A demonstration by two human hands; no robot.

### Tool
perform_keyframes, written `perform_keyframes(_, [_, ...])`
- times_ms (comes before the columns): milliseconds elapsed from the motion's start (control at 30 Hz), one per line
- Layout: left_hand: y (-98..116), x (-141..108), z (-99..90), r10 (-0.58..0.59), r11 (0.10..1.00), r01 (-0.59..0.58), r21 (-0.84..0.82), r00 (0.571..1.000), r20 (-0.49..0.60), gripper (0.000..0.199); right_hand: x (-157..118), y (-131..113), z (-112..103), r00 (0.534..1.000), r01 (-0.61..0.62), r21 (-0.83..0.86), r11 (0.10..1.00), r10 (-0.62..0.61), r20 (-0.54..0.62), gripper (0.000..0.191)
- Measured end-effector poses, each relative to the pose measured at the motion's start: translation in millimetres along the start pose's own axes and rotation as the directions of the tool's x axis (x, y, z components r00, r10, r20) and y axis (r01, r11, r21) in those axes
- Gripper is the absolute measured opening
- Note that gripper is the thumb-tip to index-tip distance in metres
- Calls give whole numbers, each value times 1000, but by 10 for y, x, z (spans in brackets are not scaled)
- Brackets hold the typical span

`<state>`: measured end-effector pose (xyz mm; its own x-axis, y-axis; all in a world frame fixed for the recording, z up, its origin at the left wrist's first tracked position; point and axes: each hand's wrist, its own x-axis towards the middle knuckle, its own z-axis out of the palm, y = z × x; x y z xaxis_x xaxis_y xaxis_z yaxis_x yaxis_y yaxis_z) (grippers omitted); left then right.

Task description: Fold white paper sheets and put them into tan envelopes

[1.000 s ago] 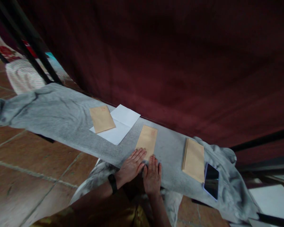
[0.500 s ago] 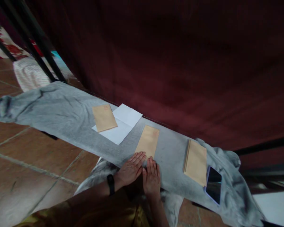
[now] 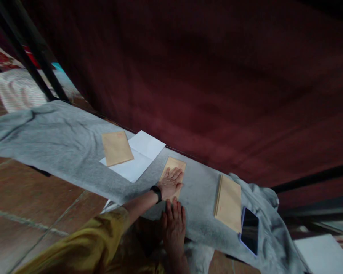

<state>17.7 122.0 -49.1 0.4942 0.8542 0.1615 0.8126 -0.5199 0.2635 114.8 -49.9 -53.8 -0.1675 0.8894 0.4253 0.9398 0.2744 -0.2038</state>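
A tan envelope lies on the grey cloth over a narrow bench. My left hand, with a black band at the wrist, is spread flat across the envelope's middle, fingers apart. Just below, my right hand rests palm down with its fingertips at the envelope's near end, its fingers stretched out. Farther left, another tan envelope sits partly on a creased white sheet. To the right is a stack of tan envelopes.
A phone lies beside the stack's right edge. Behind the bench hangs a dark red curtain. Dark metal bars stand at the upper left. A white flat object is at the lower right, and floor tiles show at left.
My left hand has moved forward along the envelope, from its near end to its middle. My right hand stays near the envelope's near end. The whole view has shifted slightly.
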Motion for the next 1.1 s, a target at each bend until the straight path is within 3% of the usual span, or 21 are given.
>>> perform_keyframes(167, [-8,304,17,-41,999,39,-32,998,-39,60,38,-60,-50,999,-43,-2,999,43,13,45])
perform_keyframes(300, [-37,308,5,-32,999,31,-36,999,-37,62,45,-49,-51,1000,-12,-5,1000,12,4,46])
perform_keyframes(533, [-56,-96,-70,55,998,-55,-24,998,12,56,29,-19,-37,999,-26,-15,1000,26,21,44])
perform_keyframes(800, [7,-595,-223,25,998,-21,-64,998,64,55,-22,50,13,997,42,-25,999,-41,60,45])
perform_keyframes(967, [-8,-891,-225,-59,998,58,-18,997,-44,53,-37,58,34,997,25,7,1000,-25,79,49])
perform_keyframes(1100, [21,-1047,-186,-235,970,242,25,958,-164,64,-45,51,31,996,4,8,1000,-5,89,51])
